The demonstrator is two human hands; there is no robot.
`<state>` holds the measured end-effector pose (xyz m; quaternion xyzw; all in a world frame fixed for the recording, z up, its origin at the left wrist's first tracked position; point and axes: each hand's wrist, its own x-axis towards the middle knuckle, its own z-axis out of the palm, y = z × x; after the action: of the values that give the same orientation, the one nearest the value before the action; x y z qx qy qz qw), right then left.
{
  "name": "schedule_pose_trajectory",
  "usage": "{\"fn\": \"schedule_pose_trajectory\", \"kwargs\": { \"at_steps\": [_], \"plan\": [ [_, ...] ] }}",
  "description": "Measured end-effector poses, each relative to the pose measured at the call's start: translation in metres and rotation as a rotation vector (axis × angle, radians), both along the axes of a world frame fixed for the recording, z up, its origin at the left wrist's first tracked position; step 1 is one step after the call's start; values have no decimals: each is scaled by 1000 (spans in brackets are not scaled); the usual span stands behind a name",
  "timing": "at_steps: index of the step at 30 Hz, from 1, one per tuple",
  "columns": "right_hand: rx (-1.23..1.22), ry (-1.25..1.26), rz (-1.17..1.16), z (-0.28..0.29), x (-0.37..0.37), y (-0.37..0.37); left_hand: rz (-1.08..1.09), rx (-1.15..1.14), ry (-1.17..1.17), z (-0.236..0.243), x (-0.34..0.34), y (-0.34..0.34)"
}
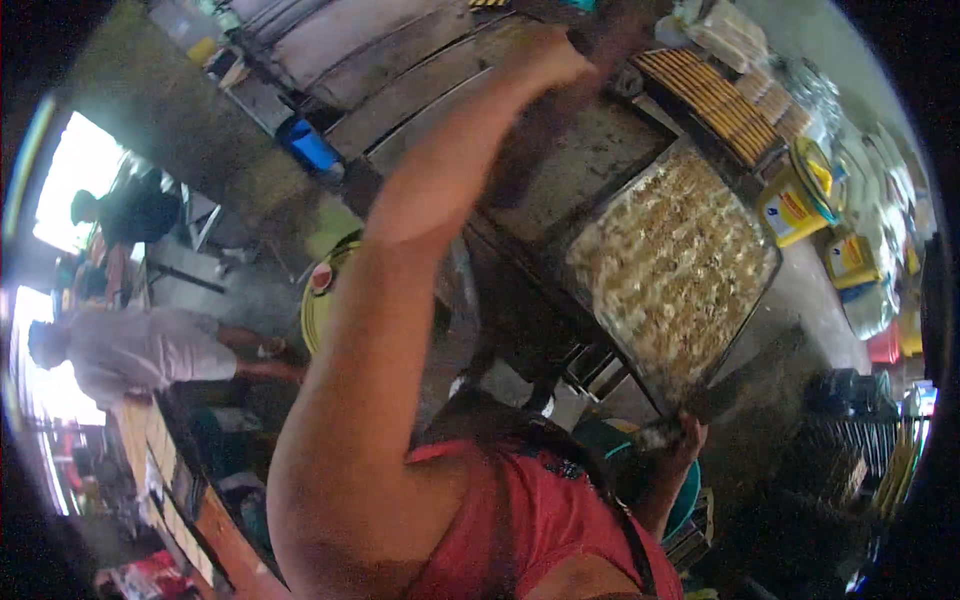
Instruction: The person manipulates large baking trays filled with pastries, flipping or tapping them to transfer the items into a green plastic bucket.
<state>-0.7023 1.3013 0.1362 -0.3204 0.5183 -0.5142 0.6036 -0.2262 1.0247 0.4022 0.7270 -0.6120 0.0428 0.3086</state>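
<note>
My left arm stretches up and across the view. My left hand (pixel 560 62) is at the far end, smeared by motion, beside a dark blurred shape (pixel 625 35); its fingers do not show clearly. At the lower right, my right hand (pixel 690 437) is at the near corner of a large tray (pixel 660 398), fingers curled. A small pale thing (pixel 655 436) shows beside it; I cannot tell whether the hand grips this or the tray's edge. Rows of light brown and whitish pieces (pixel 680 260) cover the tray. Beyond it lies a bare dark flat tray or plate (pixel 590 165).
A slatted brown rack (pixel 710 105) stands at the far right, near yellow tubs (pixel 795 205). A yellow round container (pixel 318 305) and a blue object (pixel 312 146) are left of my arm. Two people, one in a pale shirt (pixel 140 350), are at the left. A teal tub (pixel 685 500) is beside my right arm.
</note>
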Motion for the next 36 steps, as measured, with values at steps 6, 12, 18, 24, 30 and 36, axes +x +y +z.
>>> {"fn": "schedule_pose_trajectory", "kwargs": {
  "at_steps": [6,12,18,24,30,36],
  "plan": [
    [-9,164,82,35,101,-74,-26,275,-120,-39,151,97],
    [-99,85,106,42,120,-114,122,663,-101,-165,204,53],
    [67,134,-18,45,177,-115,99,671,-105,-251,257,69],
    [-8,126,-57,57,163,-88,57,384,23,-149,135,106],
    [-422,314,228,29,163,-88,-125,621,102,-147,99,107],
    [34,187,-18,99,199,-64,-272,661,236,-188,116,70]
  ]
}}
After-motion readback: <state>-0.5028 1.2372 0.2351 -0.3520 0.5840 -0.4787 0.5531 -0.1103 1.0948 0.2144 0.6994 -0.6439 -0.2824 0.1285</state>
